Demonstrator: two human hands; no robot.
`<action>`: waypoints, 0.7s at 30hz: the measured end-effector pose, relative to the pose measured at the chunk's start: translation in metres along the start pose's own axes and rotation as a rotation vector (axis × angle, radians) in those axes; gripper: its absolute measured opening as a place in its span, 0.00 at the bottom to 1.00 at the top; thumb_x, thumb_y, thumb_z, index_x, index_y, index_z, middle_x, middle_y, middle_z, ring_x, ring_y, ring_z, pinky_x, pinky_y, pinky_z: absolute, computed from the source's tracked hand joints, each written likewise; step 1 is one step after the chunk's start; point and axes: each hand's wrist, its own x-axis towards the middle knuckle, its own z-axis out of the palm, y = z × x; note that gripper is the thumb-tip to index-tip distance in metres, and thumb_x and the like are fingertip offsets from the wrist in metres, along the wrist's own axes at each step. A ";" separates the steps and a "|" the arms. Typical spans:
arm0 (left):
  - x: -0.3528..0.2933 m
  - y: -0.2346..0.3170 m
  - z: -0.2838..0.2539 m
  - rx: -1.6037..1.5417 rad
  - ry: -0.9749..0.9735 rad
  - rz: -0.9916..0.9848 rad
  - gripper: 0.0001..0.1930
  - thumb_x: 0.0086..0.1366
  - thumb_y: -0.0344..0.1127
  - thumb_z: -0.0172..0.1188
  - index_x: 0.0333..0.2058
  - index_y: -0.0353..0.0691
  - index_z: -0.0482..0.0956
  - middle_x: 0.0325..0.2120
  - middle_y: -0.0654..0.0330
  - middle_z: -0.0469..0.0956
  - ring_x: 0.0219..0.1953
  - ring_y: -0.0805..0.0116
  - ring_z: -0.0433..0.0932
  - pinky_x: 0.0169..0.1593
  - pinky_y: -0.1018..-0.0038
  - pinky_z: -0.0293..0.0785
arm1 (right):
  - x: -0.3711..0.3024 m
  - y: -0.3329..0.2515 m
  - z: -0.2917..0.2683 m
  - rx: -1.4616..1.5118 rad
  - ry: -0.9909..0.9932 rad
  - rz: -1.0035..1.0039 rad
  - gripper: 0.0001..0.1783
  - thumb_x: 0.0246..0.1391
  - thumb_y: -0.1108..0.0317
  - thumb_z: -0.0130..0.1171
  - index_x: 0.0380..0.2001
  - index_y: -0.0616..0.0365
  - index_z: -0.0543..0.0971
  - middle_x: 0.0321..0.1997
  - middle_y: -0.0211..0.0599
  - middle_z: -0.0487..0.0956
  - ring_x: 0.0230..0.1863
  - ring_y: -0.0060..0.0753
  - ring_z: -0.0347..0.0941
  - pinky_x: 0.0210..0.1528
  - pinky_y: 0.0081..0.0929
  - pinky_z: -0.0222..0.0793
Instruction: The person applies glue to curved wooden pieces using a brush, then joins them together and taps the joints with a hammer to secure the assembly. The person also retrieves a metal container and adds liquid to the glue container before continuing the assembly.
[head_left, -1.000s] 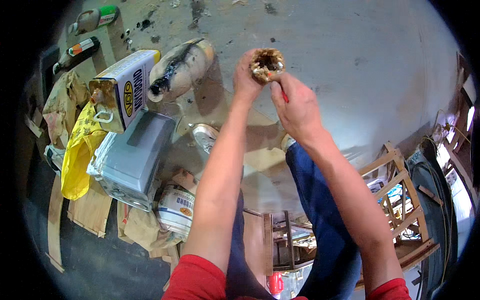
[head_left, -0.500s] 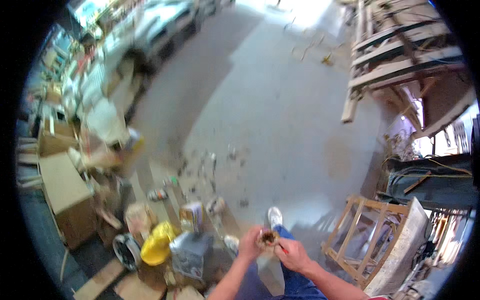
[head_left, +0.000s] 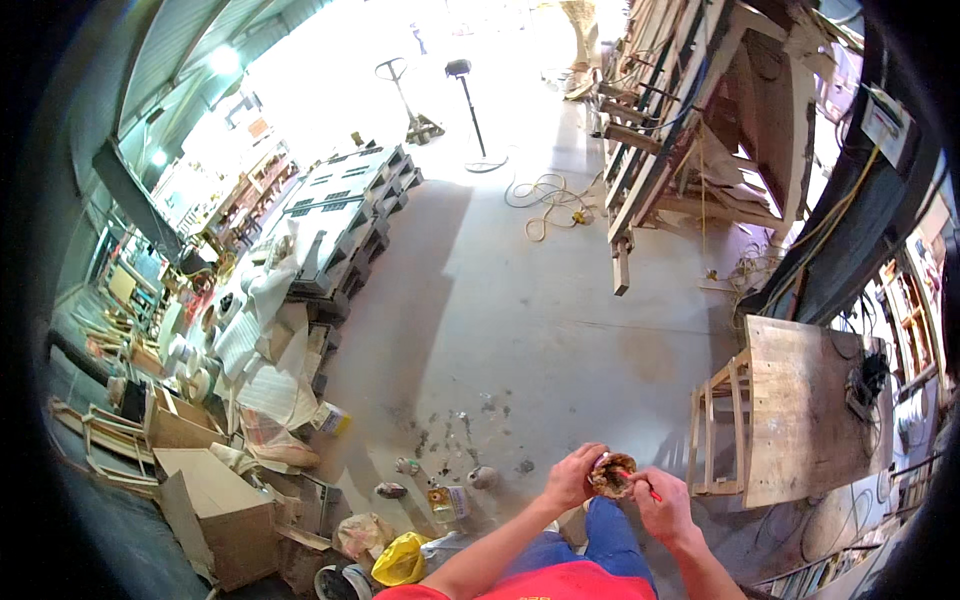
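My left hand point(head_left: 573, 478) is closed around the side of a small round open-topped container point(head_left: 609, 477) with brown, crusted stuff inside. In my right hand point(head_left: 664, 505) is a thin red-handled tool point(head_left: 655, 494), pinched between the fingers. Its far end reaches into the container's mouth; the tip is too small to make out. Both hands are close together in front of my body, above my jeans.
Left of my legs lie a yellow plastic bag point(head_left: 401, 560), a rectangular can point(head_left: 447, 503) and a cardboard box point(head_left: 215, 515). A wooden worktable point(head_left: 800, 410) stands at the right. Pallets point(head_left: 345, 225) line the left; a yellow cable point(head_left: 545, 205) lies on the floor ahead.
My view has swung up and sharpened, showing more of the far hall. Both hands appear farther right in view, still holding the container and the red-handled tool.
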 end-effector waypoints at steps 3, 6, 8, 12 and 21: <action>-0.016 0.037 0.038 -0.011 -0.069 0.096 0.35 0.52 0.45 0.79 0.59 0.51 0.76 0.56 0.59 0.79 0.53 0.47 0.82 0.51 0.56 0.82 | -0.058 0.004 -0.028 0.085 0.122 0.076 0.11 0.63 0.69 0.55 0.37 0.63 0.84 0.33 0.53 0.84 0.35 0.56 0.82 0.41 0.45 0.78; -0.030 0.078 0.068 -0.049 -0.234 0.147 0.32 0.54 0.44 0.78 0.57 0.53 0.76 0.55 0.60 0.79 0.53 0.48 0.82 0.51 0.56 0.82 | -0.115 0.022 -0.058 0.397 0.217 0.265 0.11 0.62 0.71 0.54 0.37 0.64 0.84 0.28 0.50 0.83 0.30 0.44 0.82 0.38 0.37 0.77; -0.034 0.117 0.091 -0.052 -0.274 0.135 0.32 0.54 0.43 0.79 0.57 0.53 0.77 0.54 0.60 0.80 0.53 0.50 0.82 0.53 0.57 0.81 | -0.153 0.049 -0.069 0.254 0.261 0.301 0.12 0.62 0.71 0.53 0.38 0.66 0.84 0.28 0.47 0.83 0.29 0.38 0.82 0.37 0.33 0.78; -0.055 0.162 0.152 0.009 -0.343 0.181 0.32 0.53 0.41 0.78 0.57 0.49 0.76 0.55 0.58 0.78 0.54 0.49 0.81 0.53 0.58 0.81 | -0.213 0.067 -0.112 0.693 0.375 0.508 0.12 0.63 0.73 0.50 0.36 0.67 0.83 0.26 0.40 0.83 0.27 0.28 0.80 0.33 0.28 0.76; -0.082 0.234 0.291 -0.198 -0.557 0.355 0.29 0.52 0.37 0.79 0.53 0.44 0.80 0.52 0.52 0.80 0.53 0.48 0.82 0.53 0.59 0.80 | -0.329 0.091 -0.199 0.358 0.683 0.612 0.10 0.64 0.73 0.52 0.31 0.67 0.80 0.26 0.42 0.81 0.26 0.33 0.78 0.32 0.33 0.73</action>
